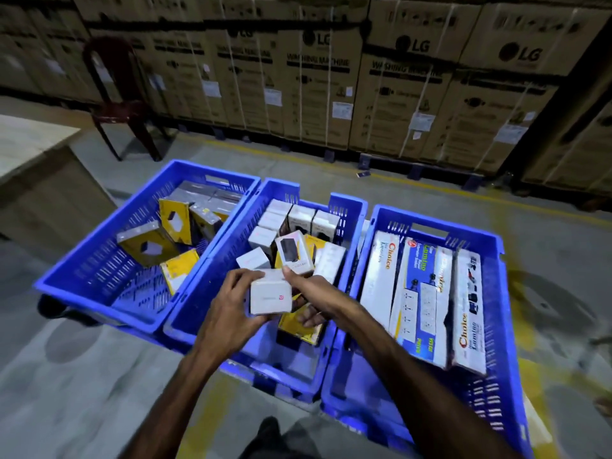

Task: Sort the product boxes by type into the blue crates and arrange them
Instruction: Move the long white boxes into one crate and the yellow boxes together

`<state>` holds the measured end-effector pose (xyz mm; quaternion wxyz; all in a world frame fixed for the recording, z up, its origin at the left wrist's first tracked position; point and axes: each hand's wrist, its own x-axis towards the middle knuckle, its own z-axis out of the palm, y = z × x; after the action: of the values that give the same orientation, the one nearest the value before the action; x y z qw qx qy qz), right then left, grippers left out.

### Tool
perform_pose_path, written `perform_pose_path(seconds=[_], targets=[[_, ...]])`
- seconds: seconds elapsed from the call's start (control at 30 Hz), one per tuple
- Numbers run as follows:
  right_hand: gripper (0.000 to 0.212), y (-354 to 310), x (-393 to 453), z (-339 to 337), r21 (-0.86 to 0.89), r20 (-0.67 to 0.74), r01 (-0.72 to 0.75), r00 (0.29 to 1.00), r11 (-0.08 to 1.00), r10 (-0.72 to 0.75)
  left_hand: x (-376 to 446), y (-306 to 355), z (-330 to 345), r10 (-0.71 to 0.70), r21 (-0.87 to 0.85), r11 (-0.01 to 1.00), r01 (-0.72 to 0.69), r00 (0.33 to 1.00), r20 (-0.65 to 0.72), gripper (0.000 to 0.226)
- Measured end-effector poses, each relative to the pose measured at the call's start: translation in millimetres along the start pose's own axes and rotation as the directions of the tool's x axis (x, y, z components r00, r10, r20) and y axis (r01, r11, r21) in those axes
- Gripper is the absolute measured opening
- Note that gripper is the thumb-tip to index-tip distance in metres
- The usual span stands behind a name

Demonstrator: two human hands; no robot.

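While both hands [265, 303] grip a white box [271, 295], yellow boxes [150, 241] fill the left crate [99, 283].

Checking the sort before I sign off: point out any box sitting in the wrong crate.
A yellow box lies in the middle crate, which otherwise holds mainly white boxes; the yellow ones are gathered in the left crate. It sits under the right hand, beside the white box in the left hand.

- left blue crate [99, 276]: yellow boxes [174, 221], tilted, loose
- middle blue crate [205, 313]: small white boxes [299, 220], some upright in a row, rest jumbled
- white box [270, 296] held above middle crate
- right blue crate [496, 293]: long white boxes [381, 276] side by side, lengthwise
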<state>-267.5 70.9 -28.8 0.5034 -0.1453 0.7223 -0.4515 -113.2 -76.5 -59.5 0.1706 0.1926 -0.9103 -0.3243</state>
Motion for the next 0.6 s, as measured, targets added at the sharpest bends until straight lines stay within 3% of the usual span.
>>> perform_pose_path(seconds=[0.17,0.33,0.47,0.6], targets=[[0.052,12.6,21.6,-2.1,-0.191,-0.104,0.042,0.993,0.981,-0.062,28.2,-72.6,-19.0,-0.214,0.138,0.973,0.186,0.949,0.231,0.059],[0.031,22.9,19.6,-19.3,-0.017,-0.193,0.045,0.98,0.999,-0.048,56.2,-111.1,-8.3,-0.381,0.4,0.896,0.193,0.798,0.467,0.056],[0.029,24.0,16.6,-26.4,-0.031,-0.246,0.059,0.967,0.998,-0.064,57.1,-106.2,-3.2,-0.421,0.498,0.853,0.154,0.768,0.483,0.059],[0.023,30.9,16.7,-28.3,-0.045,-0.278,0.092,0.955,0.995,-0.101,57.8,-93.8,-6.1,-0.422,0.569,0.818,0.086,0.761,0.492,0.088]])
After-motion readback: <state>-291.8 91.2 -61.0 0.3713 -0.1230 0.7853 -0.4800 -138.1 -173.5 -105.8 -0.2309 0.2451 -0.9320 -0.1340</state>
